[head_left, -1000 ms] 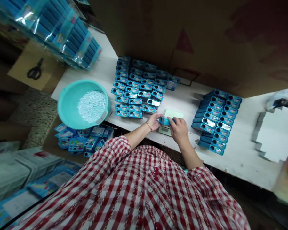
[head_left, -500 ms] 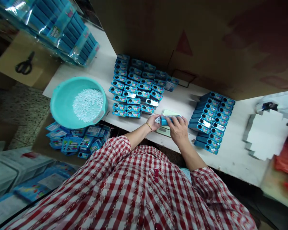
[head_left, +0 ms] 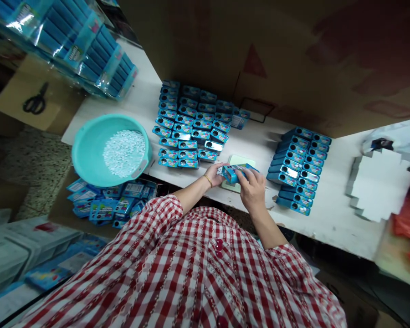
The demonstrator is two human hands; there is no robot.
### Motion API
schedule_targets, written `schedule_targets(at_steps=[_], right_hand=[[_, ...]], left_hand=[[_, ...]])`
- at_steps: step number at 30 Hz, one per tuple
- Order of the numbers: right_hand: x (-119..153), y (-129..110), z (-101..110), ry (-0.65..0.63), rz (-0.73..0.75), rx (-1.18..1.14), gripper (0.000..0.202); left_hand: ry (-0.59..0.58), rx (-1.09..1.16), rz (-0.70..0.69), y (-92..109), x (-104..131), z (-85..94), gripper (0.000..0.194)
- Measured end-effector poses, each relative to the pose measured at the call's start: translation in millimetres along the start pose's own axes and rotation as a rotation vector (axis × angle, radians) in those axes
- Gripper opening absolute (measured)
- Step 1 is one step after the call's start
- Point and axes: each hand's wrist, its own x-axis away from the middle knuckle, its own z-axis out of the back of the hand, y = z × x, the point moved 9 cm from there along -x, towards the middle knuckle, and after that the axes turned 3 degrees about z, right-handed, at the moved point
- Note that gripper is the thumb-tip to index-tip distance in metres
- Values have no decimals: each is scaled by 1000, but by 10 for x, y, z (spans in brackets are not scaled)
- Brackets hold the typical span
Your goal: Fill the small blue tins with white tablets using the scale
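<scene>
My right hand (head_left: 252,186) grips a small blue printed tin (head_left: 231,173) that lies tilted over the pale green kitchen scale (head_left: 235,159). Its left end meets my left hand (head_left: 214,176), which is cupped, with a gold bracelet at the wrist. White candies (head_left: 220,171) show between that palm and the tin; how many is hidden. More candies (head_left: 125,152) lie heaped in the turquoise basin (head_left: 85,150) at the left.
Blue tins stand in rows (head_left: 202,123) behind my left hand, with another block of tins (head_left: 303,167) to the right. A large cardboard box (head_left: 205,45) walls off the back. Wrapped tins (head_left: 89,50), scissors (head_left: 36,101) and loose packs (head_left: 105,207) are at the left.
The tin has turned in my right hand, so that more of its printed side shows. My left hand stays cupped at its end. The view has shifted slightly.
</scene>
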Motion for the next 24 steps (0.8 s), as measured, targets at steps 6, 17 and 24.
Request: schedule_targets(at_steps=[6,17,24], right_hand=[[26,103,0,7,-69,-36,39],[319,1024,-845,244,-523,-862,37],[473,966,-784,136,-460,-883,60]], left_hand=[[10,17,-17,21,32,-41,24],[65,-15,-13,96,268,286,23],[64,-88,29,31,604,529,23]])
